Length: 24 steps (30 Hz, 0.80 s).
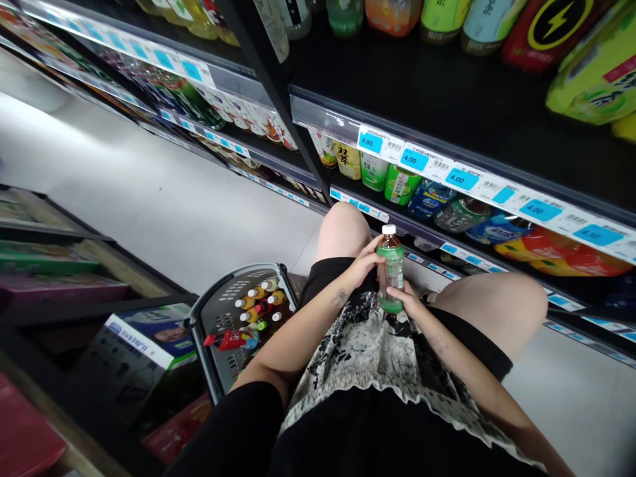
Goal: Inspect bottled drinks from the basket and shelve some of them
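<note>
A tea-like bottle (392,262) with a white cap, a green label and dark liquid stands upright above my lap, between my knees. My left hand (366,264) is closed around its upper left side, just below the neck. Lower down on the right side, my right hand (408,299) grips it near the base. Parts of both hands behind the bottle are hidden. To my left is a grey shopping basket (203,354) with several bottles in it, among them a red-labelled bottle (232,340) lying on its side.
Drink shelves run along the front, with a price rail (462,179) above a lower row holding a green carton-like drink (401,184) and several bottles. Behind the basket at left, a display rack holds a large box (144,358). Pale floor (199,218) stretches along the aisle.
</note>
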{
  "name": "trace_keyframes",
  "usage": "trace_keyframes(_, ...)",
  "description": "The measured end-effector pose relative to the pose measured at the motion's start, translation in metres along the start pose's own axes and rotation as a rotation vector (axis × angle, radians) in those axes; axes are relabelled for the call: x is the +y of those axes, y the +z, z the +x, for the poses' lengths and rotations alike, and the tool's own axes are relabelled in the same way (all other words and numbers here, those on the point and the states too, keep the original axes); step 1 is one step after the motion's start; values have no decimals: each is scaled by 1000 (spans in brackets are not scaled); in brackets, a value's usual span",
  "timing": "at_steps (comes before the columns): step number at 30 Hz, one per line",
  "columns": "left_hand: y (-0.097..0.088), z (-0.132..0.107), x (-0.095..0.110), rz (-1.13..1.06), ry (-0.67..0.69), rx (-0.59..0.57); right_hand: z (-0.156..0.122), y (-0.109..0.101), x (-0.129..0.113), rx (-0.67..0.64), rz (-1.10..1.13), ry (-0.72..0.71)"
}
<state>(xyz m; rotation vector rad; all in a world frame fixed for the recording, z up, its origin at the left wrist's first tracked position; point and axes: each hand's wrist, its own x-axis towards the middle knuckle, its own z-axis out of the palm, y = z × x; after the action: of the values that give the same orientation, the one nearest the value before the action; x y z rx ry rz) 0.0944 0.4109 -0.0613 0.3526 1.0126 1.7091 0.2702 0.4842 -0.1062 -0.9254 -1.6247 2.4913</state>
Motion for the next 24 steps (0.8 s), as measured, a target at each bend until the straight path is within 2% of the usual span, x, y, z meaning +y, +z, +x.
trace_keyframes(4,3,-6,7,18,24,-27,-2,1,-3,38,-190,-188)
trace_keyframes(7,1,-11,8,55,17,23,-6,2,-4,68,-358,-223)
trace_keyframes(11,-4,-14,6,141,-54,136,-16,6,-5,312,-752,-188)
trace_keyframes(14,-10,-15,5,221,-119,163,-22,7,-5,526,-981,-171)
trace_keyframes(17,-16,-17,5,279,-171,158,-24,2,-4,659,-1018,-316)
trace_keyframes(21,-25,-19,3,278,-231,169,-22,-7,-6,710,-1046,-611)
trace_keyframes(24,-32,-19,2,277,-239,191,-22,-9,-8,728,-1098,-644)
